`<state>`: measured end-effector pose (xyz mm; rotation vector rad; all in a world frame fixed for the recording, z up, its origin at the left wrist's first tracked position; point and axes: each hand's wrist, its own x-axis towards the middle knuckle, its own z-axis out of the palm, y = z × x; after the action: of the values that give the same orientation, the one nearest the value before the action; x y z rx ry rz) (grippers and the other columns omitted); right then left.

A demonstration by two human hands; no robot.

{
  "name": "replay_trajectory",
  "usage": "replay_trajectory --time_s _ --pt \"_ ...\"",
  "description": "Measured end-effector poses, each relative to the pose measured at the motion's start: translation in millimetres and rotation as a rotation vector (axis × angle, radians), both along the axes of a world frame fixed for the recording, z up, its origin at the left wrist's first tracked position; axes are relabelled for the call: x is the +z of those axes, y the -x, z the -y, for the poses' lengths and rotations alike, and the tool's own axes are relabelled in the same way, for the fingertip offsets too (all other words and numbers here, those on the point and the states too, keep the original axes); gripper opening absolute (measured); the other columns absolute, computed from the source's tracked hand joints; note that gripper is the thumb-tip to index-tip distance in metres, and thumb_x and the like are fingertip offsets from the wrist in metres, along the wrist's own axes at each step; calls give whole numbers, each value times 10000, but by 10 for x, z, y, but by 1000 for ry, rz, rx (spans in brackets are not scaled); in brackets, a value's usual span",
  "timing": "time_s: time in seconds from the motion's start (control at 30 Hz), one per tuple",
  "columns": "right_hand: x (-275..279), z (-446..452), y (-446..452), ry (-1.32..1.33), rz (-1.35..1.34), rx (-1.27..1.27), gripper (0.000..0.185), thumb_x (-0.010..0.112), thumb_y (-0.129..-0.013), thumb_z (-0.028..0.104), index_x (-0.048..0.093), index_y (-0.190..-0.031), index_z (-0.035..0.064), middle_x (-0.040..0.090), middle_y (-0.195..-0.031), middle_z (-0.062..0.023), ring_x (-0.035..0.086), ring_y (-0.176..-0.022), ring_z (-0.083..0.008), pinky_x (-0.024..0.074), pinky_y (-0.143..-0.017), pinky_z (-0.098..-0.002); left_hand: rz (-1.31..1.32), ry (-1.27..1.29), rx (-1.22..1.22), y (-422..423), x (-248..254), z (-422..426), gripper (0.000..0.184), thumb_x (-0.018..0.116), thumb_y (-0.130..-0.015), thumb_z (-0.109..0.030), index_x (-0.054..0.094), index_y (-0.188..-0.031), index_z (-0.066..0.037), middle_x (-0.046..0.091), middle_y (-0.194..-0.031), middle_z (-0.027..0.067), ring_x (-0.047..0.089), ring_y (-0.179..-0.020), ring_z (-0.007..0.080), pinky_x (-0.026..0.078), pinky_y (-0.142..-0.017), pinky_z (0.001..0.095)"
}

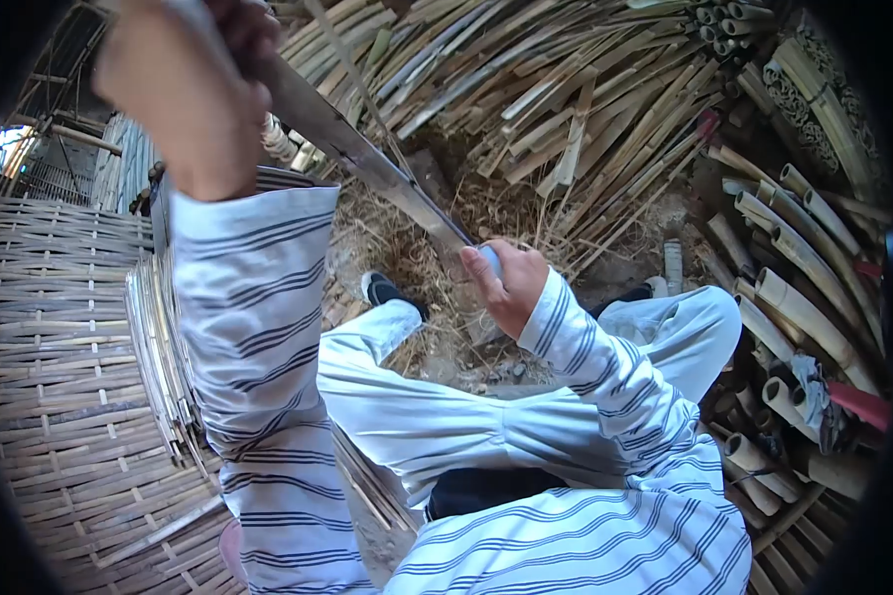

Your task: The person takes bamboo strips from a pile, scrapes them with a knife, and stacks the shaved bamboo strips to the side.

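My left hand (184, 104) is raised close to the camera at the upper left, blurred, with its fingers wrapped round a long flat bamboo strip (318, 114). The strip slants down to the right toward my other hand, and a thin sliver (352, 69) stands apart from it. My right hand (514, 283), above my lap, is closed on the pale blue handle of a knife (490, 260), thumb along the handle. Where strip and blade meet, just ahead of that hand, I cannot tell them apart clearly.
Split bamboo strips (566, 109) lie heaped ahead. Cut bamboo poles (814, 268) are stacked at the right, near a red item (856, 405). A woven bamboo panel (60, 367) is at the left, with a bundle of thin strips (164, 347) on it. Shavings (446, 288) cover the ground between my feet.
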<state>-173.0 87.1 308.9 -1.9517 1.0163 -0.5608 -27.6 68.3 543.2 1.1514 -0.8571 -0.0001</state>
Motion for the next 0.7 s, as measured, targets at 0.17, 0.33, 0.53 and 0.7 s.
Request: replay_trajectory --time_s 0.17,0.33,0.53,0.7 --pt "-182 -69 -38 -56 -48 -80 416 457 -912 389 563 -871 -11 566 -596 -199 591 -596 -376 460 -538 -430 91 6 -281 -328 -53 35 356 254 -883 -293 400 -690 -32 365 -510 58 318 -440 142 262 -448 287" --pt "-626 -48 -138 45 -57 -146 407 470 -897 404 527 -858 3 567 -576 -228 597 -571 -402 487 -508 -465 24 -22 -34 -281 -79 76 386 231 -886 -329 406 -713 -31 360 -507 59 314 -446 147 265 -455 312" --pt "-774 43 32 -51 102 -28 422 489 -895 420 531 -841 3 538 -545 -161 561 -495 -332 457 -499 -403 87 -24 -61 -151 -100 135 379 240 -889 -316 427 -745 -20 377 -536 57 334 -455 149 281 -452 307" --pt "-871 270 155 -849 452 242 491 426 -901 512 496 -807 36 457 -536 -9 443 -389 -119 374 -366 -234 -68 52 -285 237 38 261 278 406 -898 -311 510 -841 -60 396 -534 -19 352 -448 84 299 -428 232"
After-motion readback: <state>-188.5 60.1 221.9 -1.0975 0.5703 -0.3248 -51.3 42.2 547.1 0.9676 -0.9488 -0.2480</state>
